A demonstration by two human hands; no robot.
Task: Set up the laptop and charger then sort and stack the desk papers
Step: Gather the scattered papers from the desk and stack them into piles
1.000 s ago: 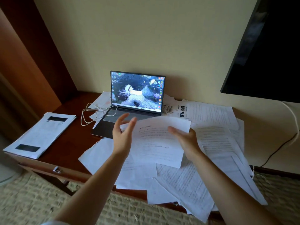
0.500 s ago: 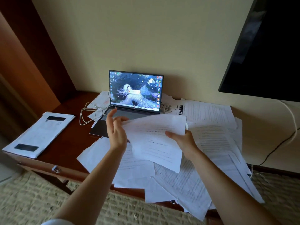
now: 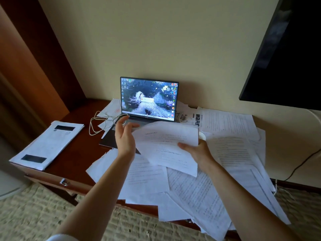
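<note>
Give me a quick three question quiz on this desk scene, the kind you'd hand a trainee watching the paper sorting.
1. True or false: the laptop is closed.
2. Which hand holds the lifted sheet? A) left hand B) right hand
3. Fill in: the neat paper stack lies at the desk's ___ end.

Key:
1. False; its screen is lit.
2. B; the right hand grips the sheet's edge, and the left hand is open beside it.
3. Left.
</note>
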